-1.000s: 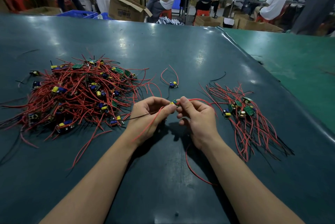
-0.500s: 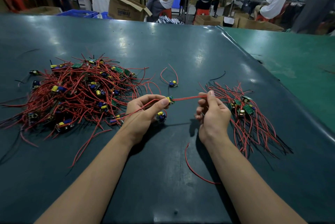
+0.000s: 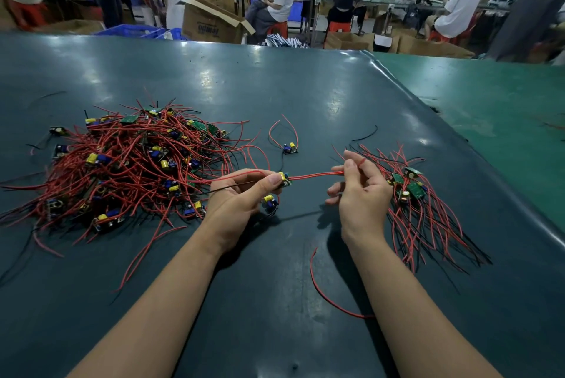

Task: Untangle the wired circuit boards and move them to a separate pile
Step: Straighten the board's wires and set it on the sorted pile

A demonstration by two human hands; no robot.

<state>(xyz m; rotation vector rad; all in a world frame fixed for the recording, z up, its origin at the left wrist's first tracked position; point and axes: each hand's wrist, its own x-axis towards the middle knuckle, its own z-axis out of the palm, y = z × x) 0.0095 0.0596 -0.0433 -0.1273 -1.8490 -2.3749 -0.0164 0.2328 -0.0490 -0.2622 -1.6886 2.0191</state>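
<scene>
A big tangled pile (image 3: 128, 166) of small circuit boards with red and black wires lies on the left of the dark table. A smaller sorted pile (image 3: 419, 203) lies on the right. My left hand (image 3: 238, 200) pinches a small circuit board (image 3: 284, 179) by its yellow capacitor, above the table between the piles. Its red wires (image 3: 315, 176) stretch taut to my right hand (image 3: 360, 194), which pinches their ends next to the sorted pile. Another board (image 3: 270, 202) sits just under my left fingers.
A single board with looped red wires (image 3: 289, 148) lies alone behind my hands. A loose red wire (image 3: 327, 295) curves near my right forearm; a black wire piece (image 3: 365, 134) lies further back. A green table (image 3: 489, 108) adjoins on the right. People sit at benches beyond.
My hands have drawn apart: the right hand slid along the red wires toward the sorted pile, pulling them straight, while the left hand kept hold of the board.
</scene>
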